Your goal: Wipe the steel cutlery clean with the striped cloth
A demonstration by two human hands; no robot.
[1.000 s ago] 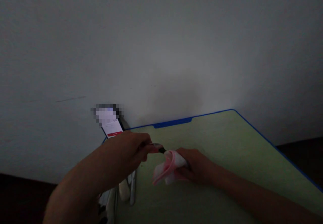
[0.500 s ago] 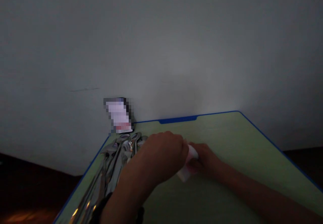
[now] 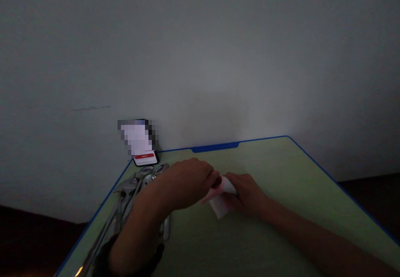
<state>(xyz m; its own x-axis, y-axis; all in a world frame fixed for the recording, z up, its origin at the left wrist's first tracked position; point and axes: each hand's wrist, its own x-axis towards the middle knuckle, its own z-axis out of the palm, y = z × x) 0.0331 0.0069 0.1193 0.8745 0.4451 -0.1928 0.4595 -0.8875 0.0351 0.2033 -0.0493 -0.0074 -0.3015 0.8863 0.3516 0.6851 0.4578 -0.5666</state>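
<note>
The scene is dim. My right hand (image 3: 246, 193) is closed round a crumpled white and pink cloth (image 3: 218, 204) just above the pale green table (image 3: 281, 177). My left hand (image 3: 190, 181) is closed too, knuckles up, pressed against the cloth's left side. What its fingers grip is hidden by the hand and the cloth. A row of metal wrenches (image 3: 134, 189) lies on the table along its left edge, partly under my left forearm.
A phone (image 3: 140, 141) with a lit screen leans against the grey wall at the table's far left corner. The table has a blue rim (image 3: 215, 147). The floor on both sides is dark.
One second ago my left hand held a thin dark-tipped tool whose end went into the cloth. Now the hands are close together and the tool is hidden. The view shifted, showing more wrenches.
</note>
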